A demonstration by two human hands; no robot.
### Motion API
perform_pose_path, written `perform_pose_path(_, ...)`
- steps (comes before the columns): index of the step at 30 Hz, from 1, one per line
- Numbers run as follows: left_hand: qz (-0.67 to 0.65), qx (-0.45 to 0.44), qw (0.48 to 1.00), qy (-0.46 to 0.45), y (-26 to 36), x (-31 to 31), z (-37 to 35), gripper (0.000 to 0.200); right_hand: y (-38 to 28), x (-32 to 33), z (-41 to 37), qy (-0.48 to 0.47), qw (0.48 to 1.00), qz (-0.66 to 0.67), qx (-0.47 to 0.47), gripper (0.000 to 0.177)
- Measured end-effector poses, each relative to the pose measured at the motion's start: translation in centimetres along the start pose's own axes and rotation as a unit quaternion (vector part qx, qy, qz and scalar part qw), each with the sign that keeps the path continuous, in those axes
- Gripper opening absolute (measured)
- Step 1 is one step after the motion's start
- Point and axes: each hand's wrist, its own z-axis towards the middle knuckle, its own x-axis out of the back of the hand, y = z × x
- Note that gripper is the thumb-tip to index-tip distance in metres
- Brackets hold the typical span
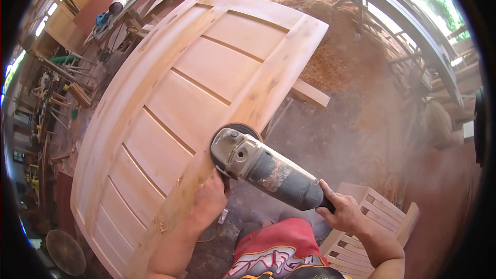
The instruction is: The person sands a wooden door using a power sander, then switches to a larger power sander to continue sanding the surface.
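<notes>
A large pale wooden door panel point(201, 85) with grooves across it lies in front of me. On its near right edge rests the disc end of a grey and black angle grinder point(279, 175). My right hand point(342, 211) is wrapped round the grinder's rear handle. Close to the disc, my left hand point(211, 196) is closed round the side handle, which its fingers mostly hide. Small wood shavings point(161, 224) lie on the panel near my left forearm. Dust hangs in the air to the right of the tool.
A slatted wooden piece point(380, 214) stands at the lower right. A wooden beam point(310, 94) juts from under the panel. Sawdust point(325, 64) covers the floor beyond. Tools and timber crowd the left side, with a workbench point(139, 5) at the upper left.
</notes>
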Motion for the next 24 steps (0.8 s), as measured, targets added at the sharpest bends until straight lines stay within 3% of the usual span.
perform_pose_path(7, 0.019, -0.112, 0.993, 0.039, 6.6, -0.2, 10.3, 0.038, 4.6, 4.6, 2.8, 0.091, 0.993, 0.056, -0.041, 0.081)
perform_pose_path(14, 0.067, -0.215, 0.971, 0.079, 18.0, 0.8, 27.7, 0.038, 11.7, 12.8, 11.2, 0.209, 0.975, 0.073, -0.017, 0.074)
perform_pose_path(19, 0.089, -0.214, 0.972, 0.046, 26.0, 4.0, 37.1, 0.04, 13.7, 19.6, 18.0, 0.216, 0.966, 0.105, -0.093, 0.071)
perform_pose_path(24, 0.109, -0.182, 0.977, 0.032, 25.4, 4.5, 39.4, 0.046, 12.6, 20.9, 20.5, 0.175, 0.962, 0.161, -0.135, 0.069)
